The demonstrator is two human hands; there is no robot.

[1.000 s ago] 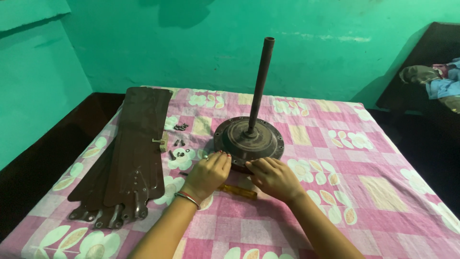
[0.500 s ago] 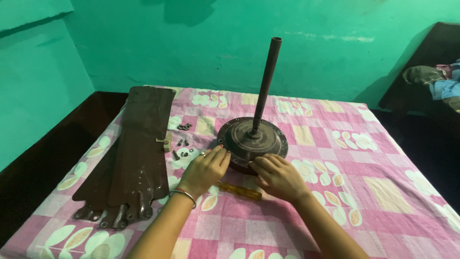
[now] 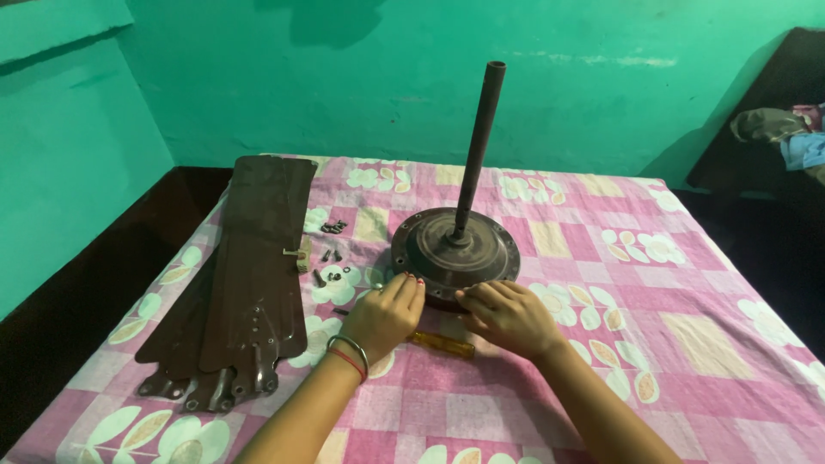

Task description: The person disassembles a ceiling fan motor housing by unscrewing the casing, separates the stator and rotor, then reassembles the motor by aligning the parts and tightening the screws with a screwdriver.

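Observation:
A dark brown ceiling fan motor (image 3: 455, 251) with an upright rod (image 3: 478, 146) stands on a pink flowered sheet (image 3: 601, 283). My left hand (image 3: 384, 314), wearing bangles at the wrist, rests its fingertips against the motor's near left rim. My right hand (image 3: 507, 316) touches the near rim beside it, fingers curled. A yellow-handled screwdriver (image 3: 442, 344) lies on the sheet between and under my hands. Whether either hand pinches a small part is hidden.
Stacked brown fan blades (image 3: 249, 275) lie at the left of the bed. Loose screws and small fittings (image 3: 331, 254) sit between the blades and the motor. Green walls stand behind; clothes (image 3: 786, 137) lie on dark furniture at the far right.
The view has tilted slightly, so the motor and hands sit a little lower in frame. Both hands stay at the motor's near rim with small finger shifts.

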